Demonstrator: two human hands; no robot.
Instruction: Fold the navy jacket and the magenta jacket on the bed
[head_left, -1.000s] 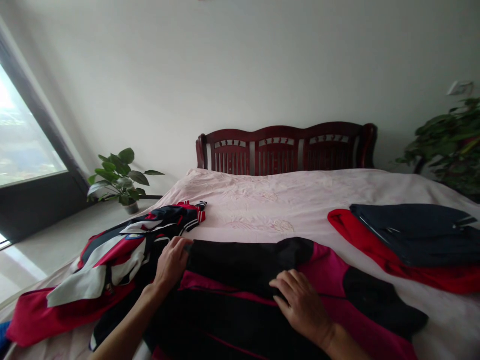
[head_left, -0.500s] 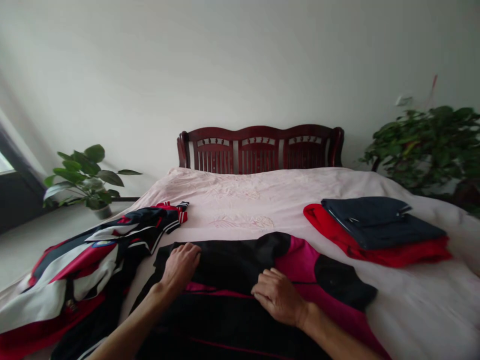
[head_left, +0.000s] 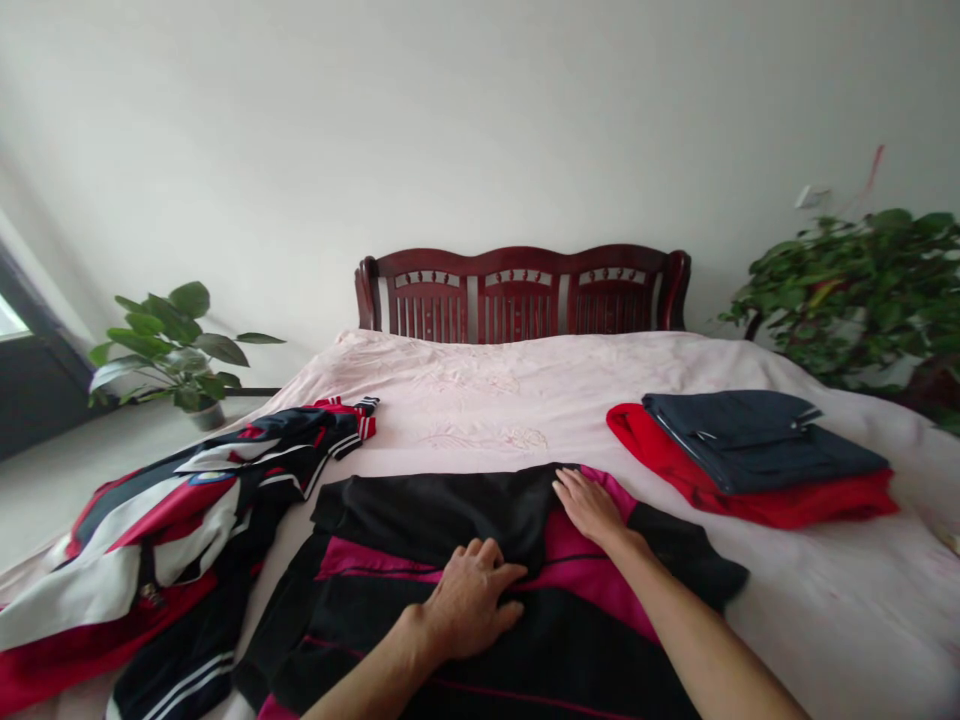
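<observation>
A black garment with magenta panels (head_left: 600, 650) lies spread on the bed before me, one black part of it laid across its upper side. Near the middle of the cloth, my left hand (head_left: 476, 598) rests with its thumb and fingers apart, the fingertips at the edge of the black part. Farther up and to the right, my right hand (head_left: 591, 508) lies nearly flat over the magenta at the garment's upper edge. Neither hand grips the fabric. The garment's lower end runs out of view beneath my forearms.
On the left lies a heap of navy, red and white clothing (head_left: 180, 520). To the right are a folded navy garment (head_left: 765, 440) and red cloth (head_left: 817, 505) under it. A pink bedsheet (head_left: 480, 400) reaches the wooden headboard (head_left: 517, 295). Potted plants (head_left: 176, 345) flank the bed.
My left hand has moved right and nearer me, letting go of the cloth. My right hand has gone up and right, its fingers straightening. The black part lies flatter.
</observation>
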